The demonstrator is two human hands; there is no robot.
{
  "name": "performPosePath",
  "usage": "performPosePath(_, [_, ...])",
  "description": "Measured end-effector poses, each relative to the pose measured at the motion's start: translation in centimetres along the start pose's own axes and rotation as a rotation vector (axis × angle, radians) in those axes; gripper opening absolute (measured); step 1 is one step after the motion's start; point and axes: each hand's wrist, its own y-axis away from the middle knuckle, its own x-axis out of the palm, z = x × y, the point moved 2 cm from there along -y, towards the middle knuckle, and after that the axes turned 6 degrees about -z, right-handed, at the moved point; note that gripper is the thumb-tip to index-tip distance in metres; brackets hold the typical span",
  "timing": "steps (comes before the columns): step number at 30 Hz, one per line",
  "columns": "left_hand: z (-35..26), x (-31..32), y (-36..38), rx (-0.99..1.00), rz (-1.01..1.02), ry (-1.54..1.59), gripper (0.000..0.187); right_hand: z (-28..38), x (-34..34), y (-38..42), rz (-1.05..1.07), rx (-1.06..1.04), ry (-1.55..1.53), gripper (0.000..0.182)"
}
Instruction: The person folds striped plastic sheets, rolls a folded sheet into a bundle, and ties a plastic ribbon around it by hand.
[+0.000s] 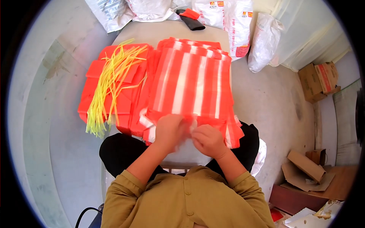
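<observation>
A stack of red-and-white striped plastic bags (190,83) lies flat in front of me, with its near edge gathered between my hands. My left hand (170,130) is curled at this edge; its fingertips are smeared by motion, and what they grip does not show. Close beside it, my right hand (208,140) is closed, thumb and fingers pinching the near edge of a striped bag. Left of the stack, a bundle of yellow plastic strips (110,83) rests on folded red plastic bags (89,93).
The bags lie on a pale surface (152,32) reaching over my knees. White printed sacks (237,28) stand along its far side, near a black-and-red rolled item (192,22). Cardboard boxes (318,81) sit at the right wall; opened cardboard (304,173) lies at the lower right.
</observation>
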Motion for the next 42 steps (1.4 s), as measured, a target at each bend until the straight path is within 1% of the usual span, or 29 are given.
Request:
performPosePath(3, [0.1, 0.3, -0.2, -0.038, -0.071, 0.007, 0.020, 0.4, 0.6, -1.2, -0.027, -0.119, 0.120, 0.027])
performPosePath(5, [0.0, 0.1, -0.1, -0.055, -0.111, -0.010, 0.023, 0.2, 0.7, -1.8, 0.010, -0.091, 0.141, 0.032])
performPosePath(8, [1.2, 0.5, 0.5, 0.006, -0.067, -0.013, 0.030, -0.3, 0.9, -2.0, 0.057, -0.063, 0.147, 0.040])
performPosePath(11, [2.1, 0.0, 1.3, 0.368, -0.155, -0.168, 0.039, -0.7, 0.9, -2.2, 0.071, -0.049, 0.163, 0.045])
performPosePath(14, [0.9, -1.6, 1.2, 0.349, -0.093, -0.201, 0.043, -0.9, 1.0, -2.4, 0.073, -0.053, 0.186, 0.046])
performPosePath(18, [1.4, -1.7, 0.6, 0.357, -0.080, -0.229, 0.037, -1.2, 1.0, -2.8, 0.104, -0.044, 0.162, 0.044])
performPosePath(26, [1.7, -2.1, -0.4, 0.384, -0.026, -0.261, 0.033, -1.1, 0.5, -3.4, 0.237, 0.041, 0.202, 0.057])
performPosePath(30, [2.4, -3.2, -0.4, 0.327, -0.045, -0.284, 0.033, -1.1, 0.2, -3.6, 0.269, 0.085, 0.220, 0.062])
performPosePath(33, [3.6, -4.1, 0.0, 0.323, -0.078, -0.333, 0.034, -1.0, -0.6, -3.9, 0.238, 0.100, 0.163, 0.060])
performPosePath(35, [4.6, -4.6, 0.1, 0.308, -0.060, -0.318, 0.034, -0.7, -1.7, -4.6, 0.387, 0.185, 0.171, 0.040])
performPosePath(36, [4.9, -5.1, -0.1, 0.303, 0.005, -0.269, 0.031, -0.7, -2.2, -5.1, 0.461, 0.228, 0.175, 0.031])
performPosePath(38, [4.9, -6.4, -0.5, 0.293, 0.136, -0.167, 0.027, -1.2, -3.1, -5.2, 0.524, 0.209, 0.151, 0.025])
performPosePath(39, [4.5, -7.0, -0.5, 0.163, 0.170, -0.086, 0.024, -1.4, -3.4, -5.4, 0.556, 0.200, 0.140, 0.022])
performPosePath(41, [3.8, -8.0, -0.5, -0.099, 0.235, 0.075, 0.022, -1.9, -4.1, -6.5, 0.610, 0.334, 0.066, 0.020])
performPosePath(42, [4.1, -8.0, -0.6, -0.155, 0.212, 0.114, 0.021, -2.3, -4.3, -7.1, 0.636, 0.400, 0.029, 0.022])
